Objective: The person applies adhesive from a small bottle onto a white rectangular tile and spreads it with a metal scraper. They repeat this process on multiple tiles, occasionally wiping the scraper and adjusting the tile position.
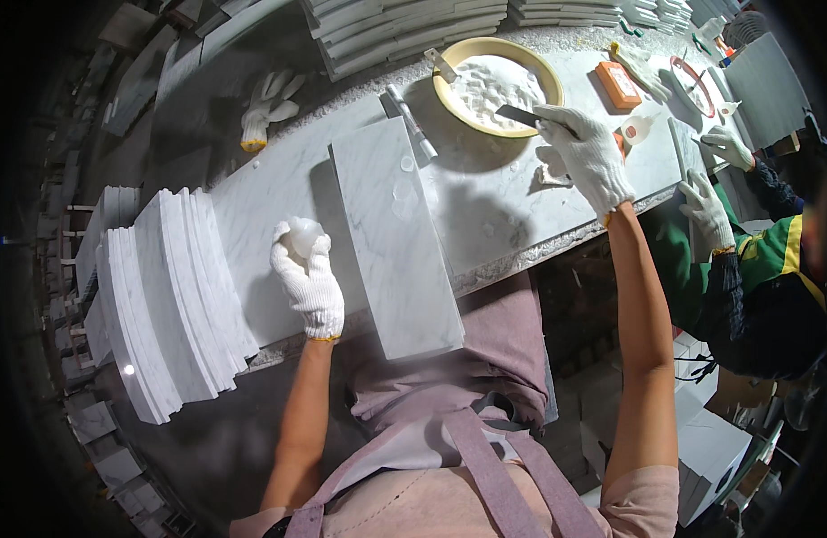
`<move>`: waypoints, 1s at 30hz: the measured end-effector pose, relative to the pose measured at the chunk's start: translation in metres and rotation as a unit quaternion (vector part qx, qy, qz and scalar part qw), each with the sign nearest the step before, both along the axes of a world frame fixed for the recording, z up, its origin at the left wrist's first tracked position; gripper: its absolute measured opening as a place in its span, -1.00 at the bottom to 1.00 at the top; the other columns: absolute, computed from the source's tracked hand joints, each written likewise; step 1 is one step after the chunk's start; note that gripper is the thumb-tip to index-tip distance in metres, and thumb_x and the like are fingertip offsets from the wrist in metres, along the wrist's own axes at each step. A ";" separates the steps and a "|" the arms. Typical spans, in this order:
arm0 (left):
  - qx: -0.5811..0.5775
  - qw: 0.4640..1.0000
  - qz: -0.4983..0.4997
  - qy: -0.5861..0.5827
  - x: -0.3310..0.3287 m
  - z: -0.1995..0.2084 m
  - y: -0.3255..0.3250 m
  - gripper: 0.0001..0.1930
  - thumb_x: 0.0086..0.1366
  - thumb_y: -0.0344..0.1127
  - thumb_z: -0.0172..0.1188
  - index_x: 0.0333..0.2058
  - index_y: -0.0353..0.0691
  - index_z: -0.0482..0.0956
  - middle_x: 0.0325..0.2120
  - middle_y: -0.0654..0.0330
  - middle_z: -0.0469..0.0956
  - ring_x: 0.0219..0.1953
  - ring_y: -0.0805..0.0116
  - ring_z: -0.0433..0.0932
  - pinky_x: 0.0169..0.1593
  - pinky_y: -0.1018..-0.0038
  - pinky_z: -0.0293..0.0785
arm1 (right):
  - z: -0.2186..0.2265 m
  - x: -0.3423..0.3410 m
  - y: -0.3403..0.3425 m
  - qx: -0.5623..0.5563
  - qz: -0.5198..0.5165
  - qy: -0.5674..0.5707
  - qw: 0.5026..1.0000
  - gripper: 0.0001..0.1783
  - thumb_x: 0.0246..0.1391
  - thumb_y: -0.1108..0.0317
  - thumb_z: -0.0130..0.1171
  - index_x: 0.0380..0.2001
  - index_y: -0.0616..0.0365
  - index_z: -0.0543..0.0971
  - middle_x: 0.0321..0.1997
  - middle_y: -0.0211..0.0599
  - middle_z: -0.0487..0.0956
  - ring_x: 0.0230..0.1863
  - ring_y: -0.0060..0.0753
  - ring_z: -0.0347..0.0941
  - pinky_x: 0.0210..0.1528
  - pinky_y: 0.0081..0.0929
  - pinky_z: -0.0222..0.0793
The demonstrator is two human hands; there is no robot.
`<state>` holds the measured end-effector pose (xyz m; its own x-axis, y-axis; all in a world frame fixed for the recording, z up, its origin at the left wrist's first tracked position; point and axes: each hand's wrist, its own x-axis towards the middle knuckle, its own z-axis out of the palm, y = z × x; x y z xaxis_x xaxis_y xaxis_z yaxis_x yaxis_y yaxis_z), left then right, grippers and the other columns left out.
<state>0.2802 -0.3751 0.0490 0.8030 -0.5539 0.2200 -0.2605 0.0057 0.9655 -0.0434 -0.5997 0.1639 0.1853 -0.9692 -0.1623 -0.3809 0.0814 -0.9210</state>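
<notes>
My left hand (311,287), in a white knit glove, is closed around a rounded, whitish, translucent thing (305,237) whose kind I cannot make out. Beside it, a long grey-veined marble slab (391,242) lies across the bench, its near end jutting over the front edge. In my gloved right hand (591,157) is a flat, dark-bladed scraper (518,115). Its blade reaches over the near rim of a pale yellow bowl (558,82) that holds lumpy white powder or paste (492,82). Two small round wet-looking spots show on the slab.
Thin marble slabs (171,296) stand in a row at left; more slabs (404,31) are stacked behind. Loose gloves (268,109), an orange box (618,85) and a white bottle (640,129) lie around the bench. At right, a co-worker's gloved hands (706,208) touch another slab.
</notes>
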 end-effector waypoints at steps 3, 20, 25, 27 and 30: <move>0.060 0.997 0.010 -0.054 0.002 -0.005 0.000 -0.38 0.31 -0.58 0.28 0.30 -0.28 0.26 0.13 0.10 0.42 0.07 0.28 0.55 0.20 0.35 0.52 | -0.011 0.010 -0.014 -0.064 0.038 0.086 0.994 -0.68 0.31 0.31 0.26 0.07 0.16 0.68 -0.25 -0.36 0.71 -0.41 -0.61 0.61 -0.37 -0.64 0.51; 0.079 0.997 0.005 -0.020 -0.011 0.015 -0.004 -0.43 0.28 -0.50 0.37 0.25 -0.28 0.41 0.18 0.11 0.47 0.16 0.25 0.50 0.28 0.32 0.42 | -0.018 0.022 -0.031 0.062 0.031 0.031 0.997 -0.63 0.26 0.21 0.27 0.03 0.18 0.71 -0.36 -0.35 0.70 -0.44 -0.56 0.66 -0.56 -0.61 0.45; 0.088 0.995 0.009 -0.041 -0.009 0.014 -0.004 -0.43 0.27 -0.51 0.37 0.24 -0.28 0.41 0.16 0.10 0.49 0.15 0.25 0.50 0.27 0.31 0.43 | -0.020 0.019 -0.029 0.070 0.014 -0.007 0.997 -0.59 0.27 0.20 0.28 0.09 0.18 0.67 -0.33 -0.41 0.68 -0.48 -0.62 0.61 -0.62 -0.67 0.36; 0.096 0.994 0.013 -0.039 -0.008 0.014 -0.005 -0.42 0.27 -0.52 0.37 0.24 -0.29 0.41 0.15 0.09 0.49 0.15 0.25 0.51 0.27 0.31 0.43 | -0.020 0.019 -0.024 0.076 0.003 -0.023 0.997 -0.60 0.29 0.19 0.28 0.11 0.13 0.67 -0.31 -0.47 0.66 -0.56 -0.71 0.52 -0.65 -0.74 0.28; 0.111 0.992 0.022 -0.047 -0.009 0.015 -0.005 -0.42 0.27 -0.52 0.37 0.24 -0.29 0.40 0.15 0.08 0.50 0.14 0.23 0.52 0.25 0.31 0.45 | -0.014 0.019 -0.006 0.086 0.000 -0.071 0.994 -0.57 0.29 0.15 0.30 0.13 0.15 0.66 -0.29 -0.49 0.64 -0.56 -0.74 0.49 -0.66 -0.75 0.25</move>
